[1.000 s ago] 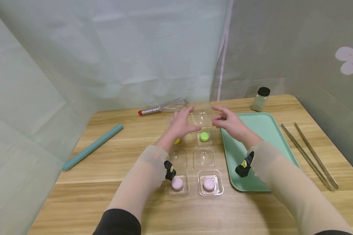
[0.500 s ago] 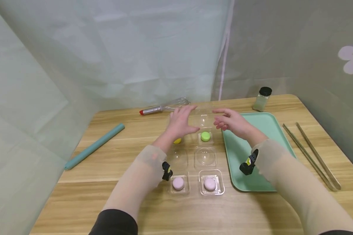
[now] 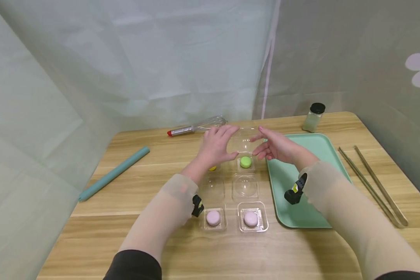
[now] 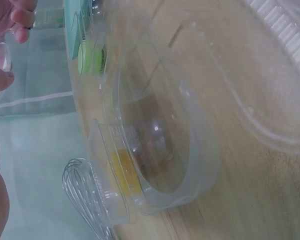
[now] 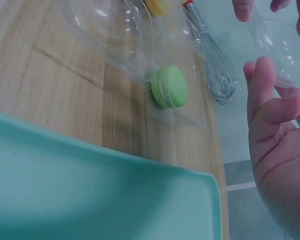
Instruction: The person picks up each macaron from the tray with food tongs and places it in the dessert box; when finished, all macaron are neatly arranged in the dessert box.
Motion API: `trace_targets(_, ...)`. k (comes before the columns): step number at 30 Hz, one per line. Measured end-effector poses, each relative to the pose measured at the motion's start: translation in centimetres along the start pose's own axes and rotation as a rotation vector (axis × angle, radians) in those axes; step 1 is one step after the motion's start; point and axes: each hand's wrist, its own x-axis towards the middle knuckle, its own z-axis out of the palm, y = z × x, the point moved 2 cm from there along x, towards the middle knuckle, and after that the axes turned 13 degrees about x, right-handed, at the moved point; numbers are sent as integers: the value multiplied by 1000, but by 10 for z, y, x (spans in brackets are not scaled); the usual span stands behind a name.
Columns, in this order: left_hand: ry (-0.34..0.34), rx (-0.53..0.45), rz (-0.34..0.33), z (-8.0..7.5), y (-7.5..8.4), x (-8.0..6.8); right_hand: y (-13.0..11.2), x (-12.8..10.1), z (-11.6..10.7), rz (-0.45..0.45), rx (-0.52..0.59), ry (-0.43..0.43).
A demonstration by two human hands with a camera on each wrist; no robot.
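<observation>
Both hands point(image 3: 217, 146) point(image 3: 278, 147) have lowered the clear lid point(image 3: 244, 140) over the green macaron point(image 3: 245, 161).

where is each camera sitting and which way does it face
Head: worn high, facing forward and down at the wooden table; shows both sleeved forearms, the left hand and right hand at a clear lid above the green macaron.
Left wrist: low over the table, looking across clear domes to the whisk; fingertips at the upper left edge.
Right wrist: low over the teal tray, facing the green macaron; palm at right.
Shared: all three show the green macaron and whisk.
</observation>
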Motion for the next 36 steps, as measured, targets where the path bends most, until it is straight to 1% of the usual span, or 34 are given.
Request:
trace_targets(4, 47, 56, 38, -2, 1, -1, -1, 0, 1, 53, 10, -20)
trace_targets(6, 70, 84, 58, -3, 2, -2, -1, 0, 1, 60, 14, -19)
trace_targets(9, 86, 114, 78, -4, 3, -2, -3, -1, 2, 57, 5, -17)
trace_targets(13, 65, 83, 76, -5, 4, -3, -4, -2, 2, 39, -26, 7)
trace_targets(15, 48, 46, 65, -4, 4, -3, -4, -2, 2, 25, -46, 23)
trace_targets(21, -32, -27, 10, -2, 4, -1, -4, -3, -2, -73, -121, 63)
trace_targets(23, -68, -83, -16, -1, 3, 0, -4, -3, -3, -115, -164, 74)
trace_targets(27, -139, -263, -88, 6, 2, 0, -3, -4, -4, -206, -282, 121)
trace_targets(30, -200, -391, -128, 11, 0, 0, -4, -6, -3, -266, -391, 152)
trace_targets(33, -263, -492, -135, 14, -3, 0, -3, -8, -2, -311, -485, 159)
trace_targets(36, -315, -602, -119, 16, -6, -1, -3, -9, -2, -335, -531, 160)
